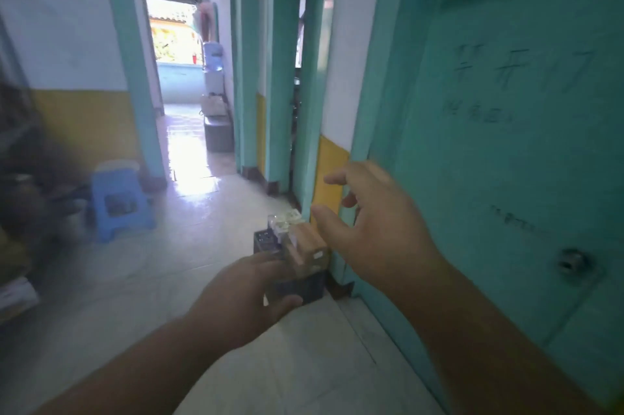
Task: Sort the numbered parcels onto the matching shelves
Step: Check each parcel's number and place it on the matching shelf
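My left hand [244, 300] grips a small stack of parcels in front of me: a tan cardboard box [309, 245] on top, a dark box [300, 289] under it and another dark box [266, 240] behind, with some clear wrapped pieces [285, 220] at the far end. The thumb curls round the near corner of the stack. My right hand [374, 229] hovers just right of the stack, fingers spread and relaxed, holding nothing. No numbers can be read on the parcels; the picture is blurred.
A teal door [506, 144] with handwriting and a round lock [572, 261] fills the right side. Two teal-framed doorways open ahead. A blue plastic stool [120, 202] stands at the left, dark clutter beyond it. A water dispenser [213, 77] stands in the far room.
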`<state>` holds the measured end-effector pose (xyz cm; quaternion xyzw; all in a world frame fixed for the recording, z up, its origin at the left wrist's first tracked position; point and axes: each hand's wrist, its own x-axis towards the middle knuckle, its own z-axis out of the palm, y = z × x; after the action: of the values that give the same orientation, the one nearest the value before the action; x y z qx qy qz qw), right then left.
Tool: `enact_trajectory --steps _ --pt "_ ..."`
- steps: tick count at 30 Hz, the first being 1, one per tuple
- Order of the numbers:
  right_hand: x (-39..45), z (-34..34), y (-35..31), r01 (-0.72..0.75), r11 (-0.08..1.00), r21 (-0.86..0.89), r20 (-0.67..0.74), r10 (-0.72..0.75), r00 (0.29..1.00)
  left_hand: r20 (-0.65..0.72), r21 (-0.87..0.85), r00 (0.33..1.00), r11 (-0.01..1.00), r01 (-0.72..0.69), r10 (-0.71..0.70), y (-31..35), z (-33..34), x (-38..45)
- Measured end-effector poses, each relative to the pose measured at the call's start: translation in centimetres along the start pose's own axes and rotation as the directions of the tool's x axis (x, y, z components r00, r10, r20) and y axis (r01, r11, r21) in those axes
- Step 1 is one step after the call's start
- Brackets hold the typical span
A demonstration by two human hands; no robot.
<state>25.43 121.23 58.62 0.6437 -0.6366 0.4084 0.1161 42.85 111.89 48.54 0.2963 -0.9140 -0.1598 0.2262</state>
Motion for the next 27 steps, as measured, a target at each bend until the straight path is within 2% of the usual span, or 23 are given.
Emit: enact_trajectory --steps 6,11,16,21,27 --pt "9.7 13.5 2.4 0.033 0.995 0.090 0.073 -0.039 0.997 -0.024 0.065 0.981 0.978 0.196 -0.195 -14.0 -0.6 4.8" --pt "16.9 22.8 5.7 -0.019 0.996 0.088 0.101 0.010 0.995 -0.033 0.086 0.973 0.969 0.232 -0.230 -25.0 -0.5 12.1" --pt "22.9 26.5 11.3 -0.127 0.992 0.019 0.087 0.125 0.988 0.081 0.053 0.979 0.982 0.183 -0.187 -30.4 1.0 22.2" --pt "26.7 29.7 20.2 -0.229 0.970 -0.077 0.086 0.235 0.968 0.152 0.017 0.982 0.994 0.107 -0.109 -34.2 6.3 32.6" --pt "32.1 36.3 34.0 -0.286 0.948 -0.137 0.131 0.304 0.944 0.270 -0.059 0.952 0.985 0.163 -0.141 -40.5 17.2 45.1"
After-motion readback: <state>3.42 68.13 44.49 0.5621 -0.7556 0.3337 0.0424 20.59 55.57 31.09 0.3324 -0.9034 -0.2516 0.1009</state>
